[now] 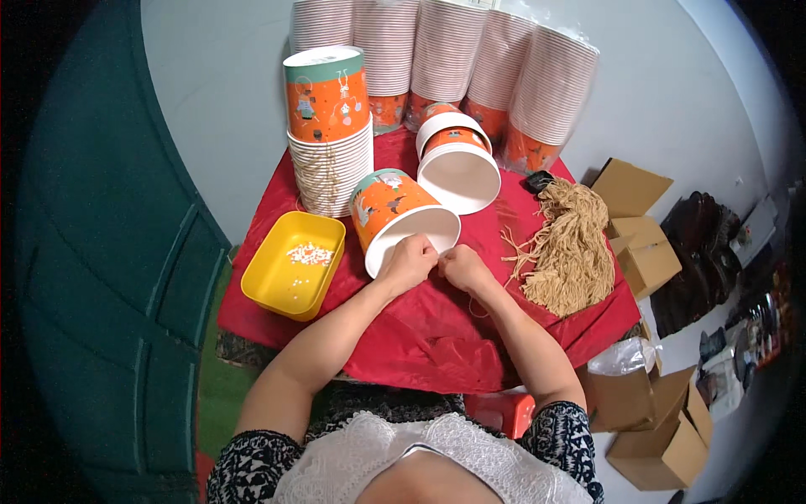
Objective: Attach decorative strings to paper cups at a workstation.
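An orange and green paper bucket lies on its side on the red cloth, its white mouth facing me. My left hand is closed in a pinch in front of the lower rim; what its fingertips hold is hidden. Close beside it, my right hand is curled shut, and a thin tan cord loops down beneath it. To the right lies a heap of tan cords. A yellow tray with small white pieces sits to the left.
Behind the bucket stands a stack of nested buckets with cords hanging down it. More buckets lie on their sides at the back. Tall bagged bucket stacks line the wall. Cardboard boxes sit off the table's right edge.
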Demonstrator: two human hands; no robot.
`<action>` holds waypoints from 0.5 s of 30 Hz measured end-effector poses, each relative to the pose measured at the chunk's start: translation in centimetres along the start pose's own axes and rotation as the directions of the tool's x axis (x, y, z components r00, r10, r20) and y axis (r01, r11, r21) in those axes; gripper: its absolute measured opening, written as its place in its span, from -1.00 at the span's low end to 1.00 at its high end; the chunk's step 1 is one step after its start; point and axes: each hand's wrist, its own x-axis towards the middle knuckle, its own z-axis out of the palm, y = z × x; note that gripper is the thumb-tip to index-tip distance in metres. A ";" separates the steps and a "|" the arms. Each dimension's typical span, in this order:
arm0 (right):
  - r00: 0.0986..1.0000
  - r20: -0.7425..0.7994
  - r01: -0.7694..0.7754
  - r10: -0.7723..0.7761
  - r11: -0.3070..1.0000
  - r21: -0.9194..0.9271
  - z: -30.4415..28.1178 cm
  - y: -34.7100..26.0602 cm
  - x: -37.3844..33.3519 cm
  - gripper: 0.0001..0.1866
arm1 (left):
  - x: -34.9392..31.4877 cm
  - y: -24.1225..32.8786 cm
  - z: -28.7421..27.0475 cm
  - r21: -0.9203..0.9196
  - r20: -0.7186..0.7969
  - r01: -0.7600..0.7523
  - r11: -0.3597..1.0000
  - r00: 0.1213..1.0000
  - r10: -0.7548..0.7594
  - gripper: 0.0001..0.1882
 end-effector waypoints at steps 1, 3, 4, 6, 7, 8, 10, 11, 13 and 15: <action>1.000 -0.003 -0.010 0.010 1.000 -0.012 -0.1 0.2 0.1 -0.71 | 0.0 0.3 0.0 -0.012 0.017 0.010 1.000 1.000 -0.010 -0.83; 1.000 -0.025 0.006 -0.006 1.000 -0.001 0.0 0.2 0.1 -0.73 | -0.2 0.3 -0.2 -0.053 0.019 0.036 0.998 0.999 -0.035 -0.81; 0.998 -0.051 0.022 -0.022 1.000 0.008 0.0 0.2 0.2 -0.73 | -0.3 0.2 -0.2 -0.095 0.022 0.057 0.994 0.998 -0.055 -0.79; 0.999 -0.029 0.016 -0.016 1.000 0.004 -0.2 0.0 0.3 -0.73 | -0.2 -0.3 -0.2 -0.096 0.011 0.049 0.994 0.999 -0.048 -0.79; 1.000 -0.011 0.008 -0.008 1.000 -0.001 -0.3 -0.1 0.4 -0.72 | -0.1 -0.5 -0.2 -0.097 0.002 0.037 0.995 0.999 -0.037 -0.79; 1.000 -0.012 0.011 -0.011 1.000 -0.001 -0.4 -0.3 0.4 -0.72 | -0.1 -0.5 -0.3 -0.096 0.000 0.036 0.995 0.999 -0.036 -0.79; 0.999 0.043 0.008 -0.006 0.999 -0.039 -0.6 -0.6 0.6 -0.72 | -0.1 -0.5 -0.5 -0.147 0.035 0.075 0.986 0.997 -0.070 -0.78; 0.999 0.038 0.011 -0.010 0.999 -0.041 -0.6 -0.3 0.7 -0.72 | 0.0 -0.6 -0.4 -0.147 0.032 0.069 0.987 0.997 -0.065 -0.78; 0.999 0.041 0.034 -0.033 0.999 -0.021 -0.2 0.4 0.9 -0.71 | 0.2 -1.0 0.0 -0.161 0.047 0.102 0.982 0.994 -0.096 -0.77; 0.997 0.078 0.021 -0.014 0.996 -0.088 -1.1 -1.3 -0.1 -0.69 | 0.2 -1.1 -0.2 -0.153 0.039 0.102 0.983 0.995 -0.097 -0.77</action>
